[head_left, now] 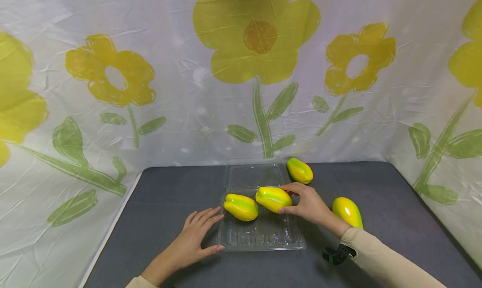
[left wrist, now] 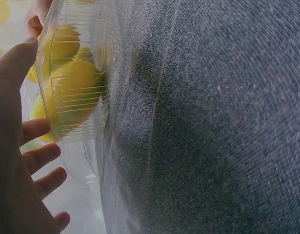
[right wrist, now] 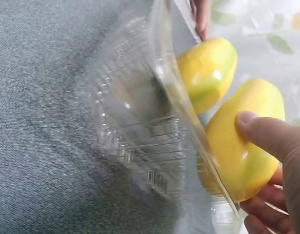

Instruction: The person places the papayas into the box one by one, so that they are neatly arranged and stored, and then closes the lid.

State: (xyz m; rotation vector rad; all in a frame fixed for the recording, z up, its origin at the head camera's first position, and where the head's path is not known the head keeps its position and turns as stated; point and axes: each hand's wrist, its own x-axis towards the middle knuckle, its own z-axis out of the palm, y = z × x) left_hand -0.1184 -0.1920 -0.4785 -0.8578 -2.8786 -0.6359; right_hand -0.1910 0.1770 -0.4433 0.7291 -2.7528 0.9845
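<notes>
My right hand [head_left: 306, 202] grips a glossy yellow-green papaya [head_left: 273, 199], thumb on the near side and fingers on the far side. In the right wrist view this papaya [right wrist: 247, 141] overlaps the rim of a clear plastic clamshell container [head_left: 260, 240]. Another papaya [head_left: 241, 207] lies in the left part of the container's base. My left hand [head_left: 188, 240] is beside the container's left edge, fingers spread and fairly straight. In the left wrist view its thumb and fingertips are right at the container's rim [left wrist: 46, 92].
The container's lid [head_left: 254, 177] lies folded back toward the cloth wall with printed flowers [head_left: 180, 124]. One papaya [head_left: 299, 171] lies right of the lid, and another [head_left: 347, 212] beyond my right forearm, partly hidden by it. Dark grey cloth covers the table [head_left: 158, 196].
</notes>
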